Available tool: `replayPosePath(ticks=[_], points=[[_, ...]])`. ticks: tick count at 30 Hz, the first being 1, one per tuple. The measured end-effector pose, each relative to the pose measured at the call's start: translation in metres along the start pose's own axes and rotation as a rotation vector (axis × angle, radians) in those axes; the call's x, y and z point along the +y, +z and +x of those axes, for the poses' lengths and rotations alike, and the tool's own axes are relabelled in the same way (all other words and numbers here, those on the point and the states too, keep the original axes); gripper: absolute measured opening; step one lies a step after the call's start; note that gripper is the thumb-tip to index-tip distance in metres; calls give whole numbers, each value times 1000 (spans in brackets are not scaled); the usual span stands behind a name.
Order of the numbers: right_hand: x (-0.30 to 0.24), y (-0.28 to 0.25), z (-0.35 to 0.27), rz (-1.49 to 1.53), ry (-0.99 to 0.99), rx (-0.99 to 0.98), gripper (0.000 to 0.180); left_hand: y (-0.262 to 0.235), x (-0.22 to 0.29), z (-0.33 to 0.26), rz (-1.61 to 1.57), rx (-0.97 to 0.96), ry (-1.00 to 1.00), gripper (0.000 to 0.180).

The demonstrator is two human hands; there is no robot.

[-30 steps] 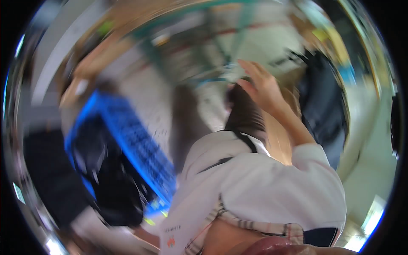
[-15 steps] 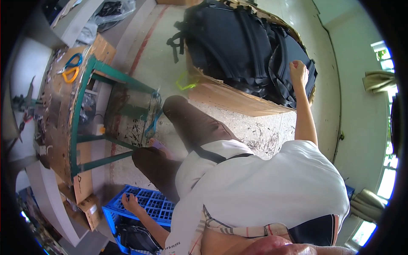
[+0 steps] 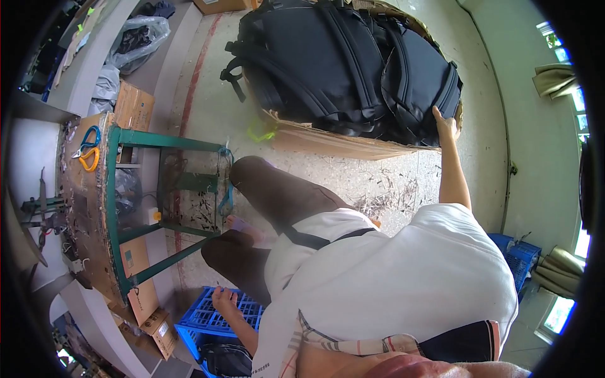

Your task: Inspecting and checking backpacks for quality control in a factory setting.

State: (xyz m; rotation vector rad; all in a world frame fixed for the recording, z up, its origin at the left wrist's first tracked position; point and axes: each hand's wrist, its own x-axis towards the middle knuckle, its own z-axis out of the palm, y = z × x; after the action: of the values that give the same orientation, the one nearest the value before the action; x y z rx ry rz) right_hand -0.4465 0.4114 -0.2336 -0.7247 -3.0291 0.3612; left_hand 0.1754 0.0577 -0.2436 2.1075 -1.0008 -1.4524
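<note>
Several black backpacks [image 3: 315, 60] are packed upright in a large cardboard box [image 3: 353, 143] on the floor. At the near right corner of the box, my right hand [image 3: 446, 124] grips the edge of the rightmost backpack [image 3: 421, 79]. Its thumb lies on the near side, and the other fingers are partly hidden. My left hand [image 3: 225, 301] hangs low at my side, over a blue plastic crate [image 3: 208, 309], with loosely bent fingers apart and nothing visible in them. Inside the crate, under its slatted top, lies a black bag [image 3: 227, 359].
To my left stands a worn workbench [image 3: 88, 208] with a green metal frame [image 3: 113, 189]. Blue-and-orange scissors [image 3: 90, 150] lie on it. Cardboard boxes [image 3: 133, 110] and plastic-bagged goods [image 3: 138, 41] sit around it. Blue crates [image 3: 520, 258] stand by the right wall. Dark scraps [image 3: 403, 195] litter the floor.
My right hand has gone from a raised, closed pose above the backpacks to the edge of the rightmost one. My left hand stays by the blue crate. The whole view has shifted slightly.
</note>
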Motion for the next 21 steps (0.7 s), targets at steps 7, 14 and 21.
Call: replayPosePath(ticks=[7, 14, 21], points=[[6, -35, 17, 425, -7, 171, 58, 2, 2, 10, -16, -80, 21, 41], [-51, -238, -78, 857, -677, -363, 43, 22, 46, 8, 55, -154, 304, 33], [-109, -320, -216, 121, -1698, -791, 33, 112, 197, -85, 42, -663, 1257, 64]])
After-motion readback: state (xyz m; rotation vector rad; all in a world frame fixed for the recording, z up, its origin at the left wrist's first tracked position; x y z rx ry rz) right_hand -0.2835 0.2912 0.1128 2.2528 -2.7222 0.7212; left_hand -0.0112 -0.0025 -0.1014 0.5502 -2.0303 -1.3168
